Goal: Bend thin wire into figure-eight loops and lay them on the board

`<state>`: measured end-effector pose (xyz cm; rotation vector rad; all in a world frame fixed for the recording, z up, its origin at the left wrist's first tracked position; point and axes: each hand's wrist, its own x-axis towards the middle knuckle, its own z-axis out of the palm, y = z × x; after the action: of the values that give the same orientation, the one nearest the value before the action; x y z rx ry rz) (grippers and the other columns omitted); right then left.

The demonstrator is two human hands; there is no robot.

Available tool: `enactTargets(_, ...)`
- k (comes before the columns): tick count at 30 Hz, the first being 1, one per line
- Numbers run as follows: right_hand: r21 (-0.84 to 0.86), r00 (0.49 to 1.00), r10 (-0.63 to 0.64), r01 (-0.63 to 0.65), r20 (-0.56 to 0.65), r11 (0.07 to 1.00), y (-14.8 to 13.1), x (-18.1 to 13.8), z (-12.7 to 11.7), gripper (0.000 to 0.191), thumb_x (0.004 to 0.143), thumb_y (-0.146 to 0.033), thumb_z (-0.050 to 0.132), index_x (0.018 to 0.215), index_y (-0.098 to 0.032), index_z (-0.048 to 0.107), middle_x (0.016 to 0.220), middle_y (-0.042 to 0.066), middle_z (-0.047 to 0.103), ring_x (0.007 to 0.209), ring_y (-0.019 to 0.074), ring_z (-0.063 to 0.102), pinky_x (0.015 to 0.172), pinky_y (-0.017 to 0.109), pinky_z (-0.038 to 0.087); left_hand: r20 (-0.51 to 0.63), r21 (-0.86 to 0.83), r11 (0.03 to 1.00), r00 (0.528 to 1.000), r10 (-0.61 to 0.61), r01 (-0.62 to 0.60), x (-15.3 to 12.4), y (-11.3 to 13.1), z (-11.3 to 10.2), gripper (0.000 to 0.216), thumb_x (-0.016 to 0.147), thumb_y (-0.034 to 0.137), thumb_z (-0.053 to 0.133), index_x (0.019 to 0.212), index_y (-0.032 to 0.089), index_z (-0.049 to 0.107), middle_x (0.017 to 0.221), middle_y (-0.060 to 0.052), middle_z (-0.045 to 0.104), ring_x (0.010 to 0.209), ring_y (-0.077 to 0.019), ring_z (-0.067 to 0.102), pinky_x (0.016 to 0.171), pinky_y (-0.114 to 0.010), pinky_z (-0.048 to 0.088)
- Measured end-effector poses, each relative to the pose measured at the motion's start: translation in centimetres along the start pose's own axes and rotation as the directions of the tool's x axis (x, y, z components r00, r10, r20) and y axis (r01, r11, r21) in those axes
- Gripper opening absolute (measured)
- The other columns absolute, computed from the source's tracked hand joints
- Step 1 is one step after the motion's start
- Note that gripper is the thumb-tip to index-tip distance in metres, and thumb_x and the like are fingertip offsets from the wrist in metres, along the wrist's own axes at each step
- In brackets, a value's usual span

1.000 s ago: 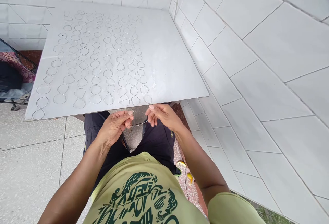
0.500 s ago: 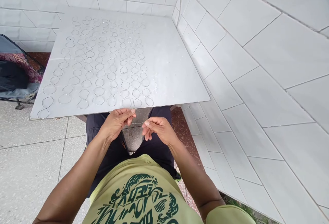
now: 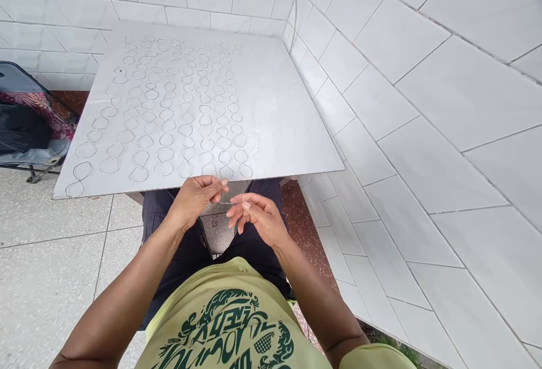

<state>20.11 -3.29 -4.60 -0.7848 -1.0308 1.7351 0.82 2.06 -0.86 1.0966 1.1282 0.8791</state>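
Note:
My left hand (image 3: pixel 198 196) and my right hand (image 3: pixel 254 216) meet just below the near edge of a white board (image 3: pixel 279 114). Both pinch a thin piece of wire (image 3: pixel 228 203) that runs between their fingertips. The left hand holds its left end, the right hand its right end with the other fingers spread. On the board lie several rows of figure-eight wire loops (image 3: pixel 178 109), covering its left and middle part. The nearest loops sit just beyond my fingers.
White tiled walls stand behind and to the right of the board. A dark bag and patterned cloth on a low cart (image 3: pixel 25 126) sit at the left. Speckled floor tiles (image 3: pixel 46 267) lie below; my dark trousers and green shirt fill the bottom.
My right hand has dropped and moved left, closer to the left hand. The curved wire between them now looks shorter and straighter. The view tilted slightly down.

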Motion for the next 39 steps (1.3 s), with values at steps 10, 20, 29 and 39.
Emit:
enactTargets(10,0.055,0.993,0.001,0.005,-0.116,0.998,1.5,0.2,0.6,0.032,0.098,-0.046,0.067,0.100,-0.015,0.076,0.085,0.010,0.079,0.059,0.0197,0.074,0.046,0.026,0.055,-0.044,-0.015,0.999,0.998,0.038,-0.038,-0.8,-0.2,0.2,0.041,0.088,0.055,0.072,0.079,0.015,0.078,0.061,0.000,0.061,0.062,-0.0125,0.050,0.066,-0.028,0.039)
enactTargets(20,0.058,0.980,-0.018,0.030,-0.197,0.998,1.1,-0.1,-0.1,0.032,0.097,-0.046,0.069,0.100,-0.015,0.076,0.084,0.010,0.080,0.061,0.0216,0.076,0.045,0.024,0.053,-0.148,-0.027,0.997,0.987,0.066,-0.071,-2.3,-1.5,0.6,0.051,0.093,0.061,0.063,0.108,0.014,0.077,0.093,-0.010,0.078,0.081,-0.0190,0.064,0.076,-0.032,0.048)
enactTargets(29,0.034,0.976,-0.016,0.024,-0.216,0.999,1.8,-0.2,0.1,0.034,0.096,-0.048,0.069,0.098,-0.015,0.076,0.083,0.010,0.079,0.060,0.0210,0.076,0.045,0.025,0.054,-0.129,0.148,0.981,0.981,0.147,-0.128,-2.5,-2.0,1.0,0.048,0.087,0.054,0.075,0.120,0.019,0.072,0.101,-0.009,0.076,0.088,-0.0209,0.067,0.084,-0.035,0.052)
enactTargets(39,0.033,0.958,-0.022,0.033,-0.286,0.999,1.2,-0.5,0.4,0.036,0.093,-0.051,0.072,0.096,-0.016,0.076,0.080,0.009,0.078,0.058,0.0195,0.074,0.044,0.024,0.052,-0.228,0.156,0.977,0.957,0.178,-0.144,-4.6,-2.5,0.9,0.043,0.093,0.053,0.067,0.117,0.017,0.069,0.097,-0.007,0.076,0.086,-0.0192,0.068,0.079,-0.031,0.052)
